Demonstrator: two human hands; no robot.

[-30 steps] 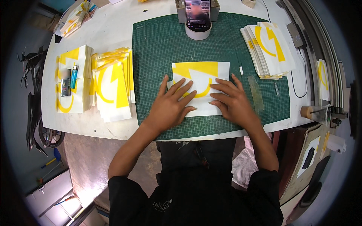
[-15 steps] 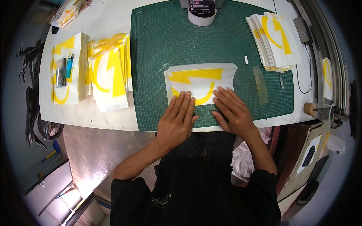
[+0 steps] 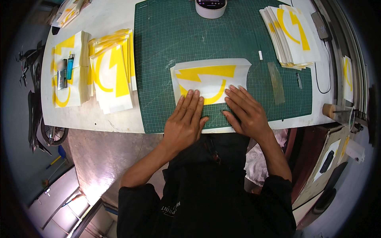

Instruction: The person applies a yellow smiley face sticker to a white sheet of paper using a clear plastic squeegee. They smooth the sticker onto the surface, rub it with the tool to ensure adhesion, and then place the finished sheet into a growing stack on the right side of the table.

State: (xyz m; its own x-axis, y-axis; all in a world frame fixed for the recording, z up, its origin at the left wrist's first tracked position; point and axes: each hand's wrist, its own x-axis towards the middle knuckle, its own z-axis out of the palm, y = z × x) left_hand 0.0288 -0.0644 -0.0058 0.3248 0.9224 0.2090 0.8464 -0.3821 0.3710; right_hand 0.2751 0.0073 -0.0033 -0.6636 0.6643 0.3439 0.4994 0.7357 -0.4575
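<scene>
A white sheet with yellow shapes (image 3: 214, 85) lies on the green cutting mat (image 3: 170, 35) in front of me. Its far edge curls up, and a second layer peeks out at its left side. My left hand (image 3: 185, 115) rests palm down on the sheet's near left part, fingers stretched out and close together. Flat on the near right part is my right hand (image 3: 247, 113), its fingers extended and its thumb apart on the mat. Neither hand grips anything. What lies beneath the palms is hidden.
Stacks of yellow-and-white sheets stand at the left (image 3: 113, 79) and far right (image 3: 291, 35). A lighter (image 3: 70, 67) lies on the leftmost stack. A tape roll (image 3: 210, 12) holds a phone at the back. A clear strip (image 3: 276, 83) and a small blade-like piece (image 3: 299, 80) lie right.
The view has tilted slightly, so the table appears a little higher. Both hands stay flat on the near edge of the sheet, with hardly any movement.
</scene>
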